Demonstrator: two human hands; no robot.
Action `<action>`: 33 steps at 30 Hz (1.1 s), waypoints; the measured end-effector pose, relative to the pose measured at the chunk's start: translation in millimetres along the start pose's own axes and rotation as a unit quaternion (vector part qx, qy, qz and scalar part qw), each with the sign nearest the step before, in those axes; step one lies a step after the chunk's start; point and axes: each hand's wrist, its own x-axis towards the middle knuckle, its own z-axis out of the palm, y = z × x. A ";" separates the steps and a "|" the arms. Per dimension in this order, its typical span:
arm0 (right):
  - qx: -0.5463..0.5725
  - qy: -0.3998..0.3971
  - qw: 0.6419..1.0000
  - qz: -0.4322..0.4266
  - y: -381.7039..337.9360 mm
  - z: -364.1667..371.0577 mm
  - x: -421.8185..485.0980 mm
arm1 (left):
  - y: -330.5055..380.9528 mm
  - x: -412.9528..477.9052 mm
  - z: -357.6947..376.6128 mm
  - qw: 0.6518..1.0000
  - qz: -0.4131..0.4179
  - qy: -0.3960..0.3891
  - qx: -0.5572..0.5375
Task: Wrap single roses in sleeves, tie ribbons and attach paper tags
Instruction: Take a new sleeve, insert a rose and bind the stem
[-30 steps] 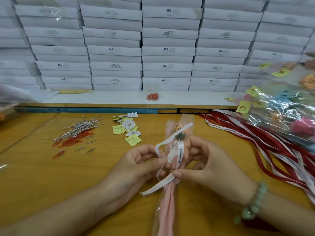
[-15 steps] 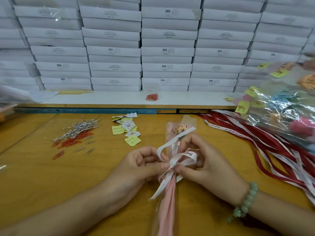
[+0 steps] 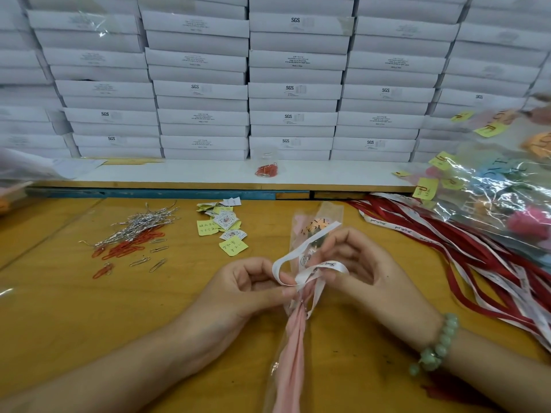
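Together, left hand [image 3: 244,281] and right hand [image 3: 366,275] pinch ribbon [image 3: 325,265].

Mid-front of worktop [image 3: 59,308]: sleeved rose [image 3: 293,338], ribbon [image 3: 335,265] round it, btw. left hand [image 3: 244,290] & right hand [image 3: 366,272]. Left: paper clips [image 3: 131,242]; behind-left: paper tags [image 3: 223,228]. Along right edge: loose ribbons [image 3: 447,242], wrapped roses [image 3: 501,189] piled toward rear-right corner. Behind worktop: ledge [image 3: 179,174] w/ prob. a clip packet [image 3: 267,169]; boxes [image 3: 295,87] stacked at back.

Sleeved rose [image 3: 293,338]: left grip [image 3: 247,290] and right grip [image 3: 366,278] are pinching white ribbon [image 3: 328,265] loops at its neck. Bench [image 3: 59,308] is carrying paper tags [image 3: 223,228], paper clips [image 3: 128,245], red ribbons [image 3: 447,242].
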 end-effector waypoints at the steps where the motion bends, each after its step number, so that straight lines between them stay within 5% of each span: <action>1: -0.019 -0.003 1.000 -0.013 -0.9 -2.2 -0.4 | 0.3 0.1 -1.3 1.000 0.001 0.004 0.006; 10: -0.295 0.022 0.953 -0.068 10.5 -17.8 3.4 | 12.7 4.4 -27.6 0.993 0.009 -0.015 0.118; 19: -0.598 -0.014 0.801 -0.028 17.2 -37.2 8.6 | 20.9 6.9 -39.5 0.992 -0.043 -0.071 0.096; 30: -0.647 -0.071 0.759 -0.027 23.7 -44.9 12.0 | 28.9 10.1 -58.2 0.987 -0.056 -0.112 0.098; 33: -0.640 -0.063 0.766 -0.020 24.3 -45.0 11.5 | 27.3 9.5 -57.5 0.986 -0.038 -0.059 0.150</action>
